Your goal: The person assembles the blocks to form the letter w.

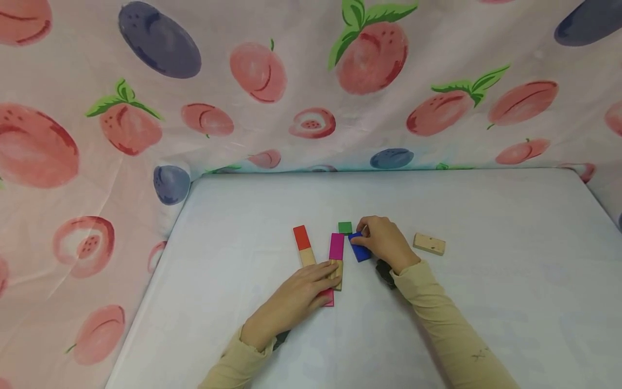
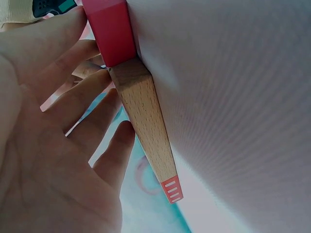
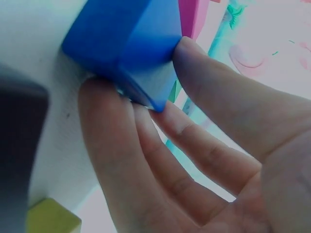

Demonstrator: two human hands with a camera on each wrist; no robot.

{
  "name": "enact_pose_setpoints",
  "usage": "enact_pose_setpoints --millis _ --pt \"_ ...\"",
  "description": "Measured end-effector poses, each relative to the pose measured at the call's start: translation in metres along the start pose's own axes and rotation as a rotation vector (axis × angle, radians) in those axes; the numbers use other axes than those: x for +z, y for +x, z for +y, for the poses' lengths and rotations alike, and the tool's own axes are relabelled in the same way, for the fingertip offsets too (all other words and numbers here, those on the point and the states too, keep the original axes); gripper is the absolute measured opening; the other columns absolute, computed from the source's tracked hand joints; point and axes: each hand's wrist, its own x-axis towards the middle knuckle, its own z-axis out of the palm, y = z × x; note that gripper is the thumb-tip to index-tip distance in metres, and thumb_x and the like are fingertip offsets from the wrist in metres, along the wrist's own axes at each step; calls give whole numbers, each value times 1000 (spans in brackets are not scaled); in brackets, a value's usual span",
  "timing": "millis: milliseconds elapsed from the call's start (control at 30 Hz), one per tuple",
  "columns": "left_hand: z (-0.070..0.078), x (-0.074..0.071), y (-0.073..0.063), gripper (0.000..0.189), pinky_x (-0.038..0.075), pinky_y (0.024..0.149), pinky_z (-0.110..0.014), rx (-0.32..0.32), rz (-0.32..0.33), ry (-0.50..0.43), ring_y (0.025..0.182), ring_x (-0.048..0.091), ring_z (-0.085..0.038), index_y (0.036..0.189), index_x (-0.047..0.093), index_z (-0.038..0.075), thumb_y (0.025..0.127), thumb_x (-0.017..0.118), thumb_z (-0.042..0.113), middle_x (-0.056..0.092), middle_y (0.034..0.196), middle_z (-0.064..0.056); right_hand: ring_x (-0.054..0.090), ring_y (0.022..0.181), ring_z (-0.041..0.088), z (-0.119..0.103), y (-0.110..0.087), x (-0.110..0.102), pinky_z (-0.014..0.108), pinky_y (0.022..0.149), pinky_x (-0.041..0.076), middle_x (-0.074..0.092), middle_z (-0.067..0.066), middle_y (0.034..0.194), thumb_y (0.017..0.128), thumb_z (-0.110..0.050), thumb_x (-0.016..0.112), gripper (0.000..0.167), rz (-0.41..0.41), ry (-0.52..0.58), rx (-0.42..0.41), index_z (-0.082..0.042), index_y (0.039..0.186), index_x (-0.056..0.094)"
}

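My right hand [image 1: 386, 240] holds a blue block [image 1: 360, 249] between thumb and fingers; the right wrist view shows the thumb on one face of this blue block [image 3: 146, 43]. My left hand [image 1: 296, 297] rests with extended fingers on a plain wooden block [image 1: 338, 281] and a pink block [image 1: 329, 297]. A magenta block [image 1: 336, 246] lies end to end with that wooden block. Beyond it, near the blue block, is a small green block [image 1: 345, 227]. Left of these, a red block [image 1: 302, 237] adjoins another wooden block [image 1: 308, 257], partly hidden by my left hand.
A separate wooden block [image 1: 430, 244] with dark marks lies on the white tabletop [image 1: 510, 270], right of my right hand. Fruit-patterned cloth [image 1: 311, 81] rises behind the table and along its left side. A yellowish block [image 3: 53, 217] appears low in the right wrist view.
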Motion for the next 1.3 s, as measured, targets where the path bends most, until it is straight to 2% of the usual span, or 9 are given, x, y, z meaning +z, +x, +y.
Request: enact_pose_setpoints --millis 600,1000,1300 --pt "2 -2 0 45 35 117 -41 -23 -25 -2 144 40 -21 141 57 12 98 63 26 42 156 -4 63 74 20 2 0 2 35 70 56 69 10 84 88 -20 76 24 18 12 -11 0 101 70" --pt "1 0 0 45 37 116 -41 -6 -2 -3 142 41 -22 140 58 11 97 66 23 43 156 -5 61 73 18 2 -2 1 34 68 56 68 8 83 91 -22 73 24 33 -2 -21 -1 101 70" --pt "3 -2 0 44 35 117 -41 -21 -15 -10 143 40 -22 140 58 12 97 65 23 42 156 -4 64 80 20 2 -8 -8 38 75 56 70 8 88 93 -24 70 25 31 -22 -28 -2 104 69"
